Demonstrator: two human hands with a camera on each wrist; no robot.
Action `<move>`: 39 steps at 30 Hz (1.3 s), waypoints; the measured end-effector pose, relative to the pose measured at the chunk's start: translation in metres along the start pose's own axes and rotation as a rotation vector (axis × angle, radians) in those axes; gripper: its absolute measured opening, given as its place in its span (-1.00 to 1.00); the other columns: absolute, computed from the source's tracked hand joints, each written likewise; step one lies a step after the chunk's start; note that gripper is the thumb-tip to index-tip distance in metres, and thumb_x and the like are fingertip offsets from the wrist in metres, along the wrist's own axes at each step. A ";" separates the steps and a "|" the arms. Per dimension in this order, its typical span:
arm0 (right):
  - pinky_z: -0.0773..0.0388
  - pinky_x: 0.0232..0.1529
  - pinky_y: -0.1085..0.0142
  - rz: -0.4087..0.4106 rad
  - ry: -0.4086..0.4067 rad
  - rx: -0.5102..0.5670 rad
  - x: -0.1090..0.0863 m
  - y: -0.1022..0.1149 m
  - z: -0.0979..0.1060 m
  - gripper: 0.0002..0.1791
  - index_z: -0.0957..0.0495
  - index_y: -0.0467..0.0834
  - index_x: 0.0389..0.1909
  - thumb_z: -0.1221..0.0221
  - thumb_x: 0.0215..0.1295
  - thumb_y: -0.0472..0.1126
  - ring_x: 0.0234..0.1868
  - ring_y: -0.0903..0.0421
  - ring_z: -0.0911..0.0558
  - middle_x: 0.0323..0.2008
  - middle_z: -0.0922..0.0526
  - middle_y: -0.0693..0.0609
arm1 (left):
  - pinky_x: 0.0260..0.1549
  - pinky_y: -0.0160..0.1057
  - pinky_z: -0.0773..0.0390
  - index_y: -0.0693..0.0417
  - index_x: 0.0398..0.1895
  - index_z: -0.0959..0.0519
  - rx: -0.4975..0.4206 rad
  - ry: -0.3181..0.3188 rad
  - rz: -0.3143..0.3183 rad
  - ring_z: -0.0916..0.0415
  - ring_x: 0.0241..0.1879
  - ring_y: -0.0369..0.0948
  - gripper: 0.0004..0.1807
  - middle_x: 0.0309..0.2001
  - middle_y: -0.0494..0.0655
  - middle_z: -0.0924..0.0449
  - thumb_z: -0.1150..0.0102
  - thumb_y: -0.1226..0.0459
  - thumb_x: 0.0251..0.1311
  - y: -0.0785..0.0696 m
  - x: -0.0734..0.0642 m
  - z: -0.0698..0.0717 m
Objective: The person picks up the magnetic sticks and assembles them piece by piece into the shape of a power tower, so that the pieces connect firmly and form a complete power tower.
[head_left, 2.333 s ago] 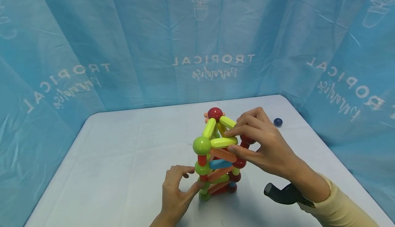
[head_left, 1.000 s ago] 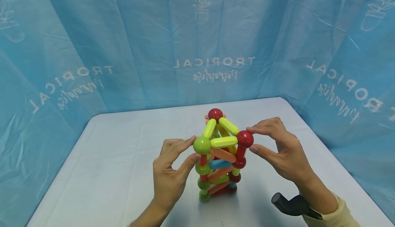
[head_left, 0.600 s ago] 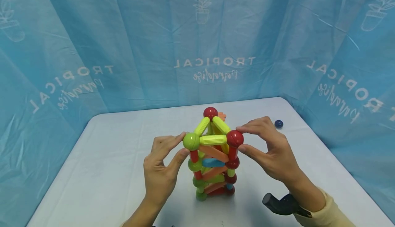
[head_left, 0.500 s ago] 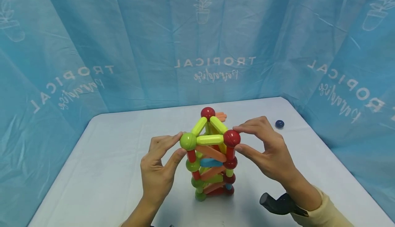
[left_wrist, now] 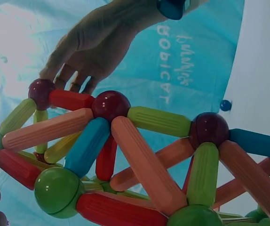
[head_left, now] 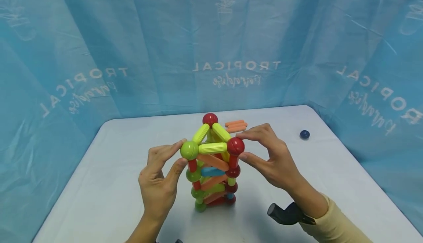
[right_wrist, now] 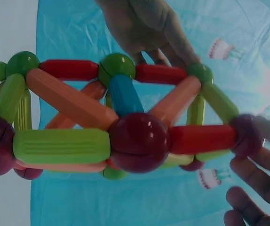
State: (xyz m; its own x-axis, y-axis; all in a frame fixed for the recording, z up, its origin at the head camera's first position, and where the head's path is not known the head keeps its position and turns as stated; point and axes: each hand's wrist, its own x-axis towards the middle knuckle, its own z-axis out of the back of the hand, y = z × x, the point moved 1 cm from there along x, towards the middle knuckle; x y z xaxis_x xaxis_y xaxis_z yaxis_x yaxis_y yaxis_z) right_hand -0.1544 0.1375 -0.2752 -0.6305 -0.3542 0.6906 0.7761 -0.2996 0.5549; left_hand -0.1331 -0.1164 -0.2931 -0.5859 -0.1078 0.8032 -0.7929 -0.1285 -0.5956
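Note:
A tall tower of magnetic sticks and balls stands upright on the table, with red, orange, blue and yellow-green sticks between its balls. Yellow-green sticks form a triangle at its top, with a red ball at the far corner. My left hand pinches the green ball at the near left corner between thumb and finger. Opposite it, the thumb and finger of my right hand pinch the red ball at the near right corner. Both wrist views show the tower's stacked levels close up, lying sideways in the picture.
Several loose orange sticks lie behind the tower on the white table. A dark blue ball rests near the table's right edge. Blue curtain hangs around the back and sides.
My left hand has risen from the tower's lower side to the top green ball. My right hand has gone from a top stick to the red ball. The tower has shifted left, uncovering the orange sticks.

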 end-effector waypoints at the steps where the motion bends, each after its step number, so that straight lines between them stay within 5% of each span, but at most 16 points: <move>1: -0.42 0.10 0.22 -0.013 0.000 0.027 0.000 -0.003 0.001 -0.56 -0.52 -0.18 0.13 -0.29 0.24 -0.17 0.08 0.00 -0.43 -0.01 -0.56 0.00 | -0.03 -0.25 -0.41 0.44 -0.02 -0.57 -0.002 0.001 0.008 -0.37 -0.09 -0.11 -0.63 -0.11 0.11 -0.64 -0.30 0.42 0.11 0.002 -0.002 0.001; 6: -0.43 0.11 0.16 -0.183 -0.042 0.092 0.002 -0.045 0.001 -0.66 -0.54 -0.18 0.09 -0.21 0.32 -0.20 0.10 0.02 -0.48 -0.01 -0.59 -0.01 | 0.02 -0.24 -0.37 0.33 0.06 -0.56 0.028 0.041 0.112 -0.39 -0.01 -0.10 -0.50 -0.05 0.09 -0.60 -0.36 0.55 -0.05 0.021 -0.023 0.005; 11: -0.45 0.03 0.02 -0.421 -0.021 -0.105 0.009 -0.129 -0.013 -0.60 -0.56 -0.09 0.09 -0.21 0.31 0.01 0.06 0.06 -0.47 0.01 -0.59 0.04 | -0.03 -0.28 -0.33 0.00 0.06 -0.60 0.142 0.146 0.352 -0.40 -0.03 -0.20 -0.49 -0.07 -0.19 -0.60 -0.42 0.44 -0.03 0.032 -0.056 0.009; 17: -0.43 -0.02 -0.05 -0.564 0.085 -0.287 0.011 -0.215 -0.029 -0.58 -0.55 -0.26 0.08 -0.25 0.28 -0.12 0.05 -0.15 -0.42 0.01 -0.57 -0.15 | -0.08 -0.22 -0.44 -0.22 -0.06 -0.63 0.292 0.237 0.588 -0.43 -0.10 -0.33 -0.59 -0.16 -0.45 -0.55 -0.46 0.21 -0.04 0.045 -0.096 0.017; 20: -0.45 -0.11 0.02 -0.567 0.162 -0.374 0.016 -0.240 -0.038 -0.59 -0.57 -0.28 0.07 -0.28 0.25 -0.16 -0.02 -0.16 -0.42 -0.01 -0.59 -0.18 | -0.10 -0.16 -0.48 -0.23 -0.08 -0.64 0.313 0.235 0.600 -0.44 -0.10 -0.35 -0.61 -0.15 -0.49 -0.56 -0.46 0.20 -0.05 0.049 -0.105 0.019; 28: -0.40 -0.06 0.01 -0.495 0.400 -0.662 0.016 -0.268 -0.058 -0.73 -0.69 -0.18 -0.12 -0.34 0.17 -0.18 -0.13 -0.10 -0.43 -0.16 -0.63 -0.11 | -0.13 -0.21 -0.49 -0.19 -0.11 -0.67 0.246 0.196 0.478 -0.46 -0.11 -0.29 -0.61 -0.17 -0.41 -0.60 -0.45 0.31 -0.06 0.052 -0.101 0.016; 39: -0.43 -0.04 0.01 -0.491 0.451 -0.850 0.019 -0.275 -0.066 -0.80 -0.65 -0.19 -0.17 -0.31 0.18 -0.25 -0.16 -0.09 -0.46 -0.23 -0.55 -0.10 | -0.17 -0.22 -0.48 -0.14 -0.26 -0.72 0.217 0.183 0.505 -0.48 -0.18 -0.28 -0.75 -0.30 -0.29 -0.55 -0.44 0.31 -0.05 0.052 -0.093 0.014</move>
State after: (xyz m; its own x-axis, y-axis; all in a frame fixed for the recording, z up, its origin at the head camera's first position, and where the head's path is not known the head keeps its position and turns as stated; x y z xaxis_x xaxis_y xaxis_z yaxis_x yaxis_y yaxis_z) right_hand -0.3801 0.1548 -0.4456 -0.9513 -0.2695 0.1496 0.2859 -0.9529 0.1012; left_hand -0.1179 -0.1271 -0.3989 -0.9173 -0.0382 0.3963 -0.3666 -0.3070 -0.8783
